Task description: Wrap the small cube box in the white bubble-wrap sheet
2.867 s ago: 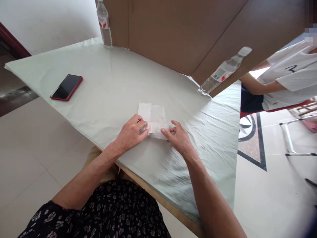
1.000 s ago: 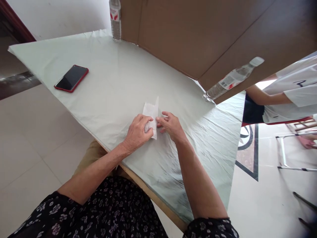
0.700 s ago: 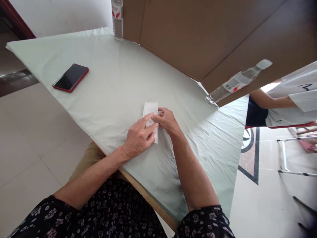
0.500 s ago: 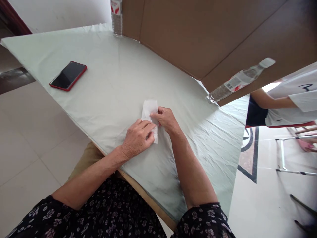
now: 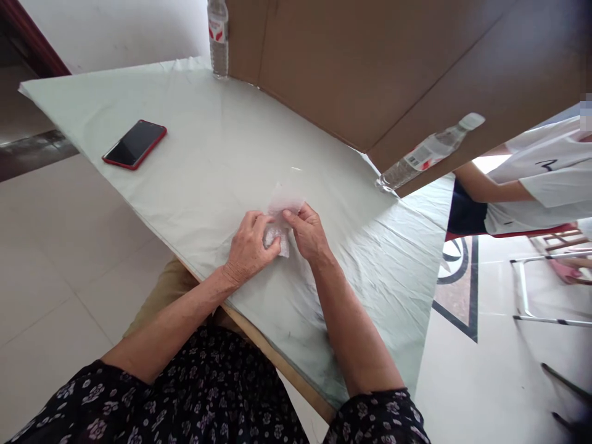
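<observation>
A small whitish, semi-transparent packet (image 5: 285,198) is between my two hands, low over the pale green tablecloth (image 5: 208,160). My left hand (image 5: 252,245) grips its lower left side, fingers curled, with a crinkled clear part showing beside the thumb. On the right, my right hand (image 5: 308,231) pinches the packet's right edge between thumb and fingers. The packet's upper part sticks out beyond my fingertips. What is inside it, if anything, is too small to tell.
A phone in a red case (image 5: 135,144) lies at the left. Behind stands a large brown cardboard panel (image 5: 324,68), with one bottle (image 5: 218,40) at its left end and another bottle (image 5: 430,151) leaning at the right. A person in a white shirt (image 5: 555,179) sits beyond.
The packet has turned and its upper part now tilts right. My left hand has moved slightly left, uncovering a crinkled part. The whole view has shifted a little.
</observation>
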The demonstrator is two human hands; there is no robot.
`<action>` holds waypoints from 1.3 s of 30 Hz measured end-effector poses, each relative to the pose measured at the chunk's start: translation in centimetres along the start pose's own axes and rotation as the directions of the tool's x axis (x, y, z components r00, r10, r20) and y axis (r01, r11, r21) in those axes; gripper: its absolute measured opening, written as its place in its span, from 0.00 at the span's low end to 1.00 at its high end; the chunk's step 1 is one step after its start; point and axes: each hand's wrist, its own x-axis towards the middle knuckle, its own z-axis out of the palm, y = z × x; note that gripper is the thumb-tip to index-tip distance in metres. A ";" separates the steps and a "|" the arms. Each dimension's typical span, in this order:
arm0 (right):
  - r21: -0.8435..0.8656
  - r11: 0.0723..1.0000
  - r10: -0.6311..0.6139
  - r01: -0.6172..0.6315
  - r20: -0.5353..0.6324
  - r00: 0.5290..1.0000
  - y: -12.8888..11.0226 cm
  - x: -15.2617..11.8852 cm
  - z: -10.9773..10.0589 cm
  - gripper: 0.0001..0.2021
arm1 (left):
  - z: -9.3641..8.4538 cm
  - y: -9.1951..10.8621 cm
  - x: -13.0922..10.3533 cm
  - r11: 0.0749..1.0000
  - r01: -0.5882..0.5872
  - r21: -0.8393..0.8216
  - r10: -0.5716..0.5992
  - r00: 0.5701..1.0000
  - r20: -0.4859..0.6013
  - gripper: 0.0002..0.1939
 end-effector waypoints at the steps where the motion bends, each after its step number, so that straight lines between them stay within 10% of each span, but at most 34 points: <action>1: -0.027 0.999 -0.018 0.018 0.011 1.000 0.0 -0.3 -0.1 0.15 | 0.0 -0.1 0.0 1.000 0.026 -0.011 -0.026 1.000 -0.017 0.20; 6: -0.172 0.982 -0.074 0.081 0.051 0.996 0.0 -2.3 -0.4 0.12 | -0.2 -1.1 0.7 0.980 0.117 -0.160 -0.109 0.992 0.062 0.34; 13: -0.448 0.856 -0.234 0.259 0.110 0.966 0.3 -5.7 -1.1 0.06 | -1.0 -1.5 1.1 0.867 0.254 -0.428 -0.121 0.942 0.312 0.16; 25: -0.649 0.557 -0.412 0.519 0.327 0.851 2.1 -7.1 -2.2 0.17 | -4.7 -2.7 1.3 0.948 -0.028 -0.318 0.190 0.850 0.492 0.25; 33: -0.521 0.842 -0.101 0.143 0.108 0.989 0.1 -5.5 -1.6 0.12 | -4.0 -1.6 2.8 0.957 0.210 -0.200 -0.085 0.862 0.500 0.13; 39: -0.641 0.766 -0.095 0.041 -0.050 0.994 0.6 -4.3 -1.2 0.18 | -3.1 -1.0 3.2 0.976 0.181 -0.125 -0.114 0.903 0.415 0.18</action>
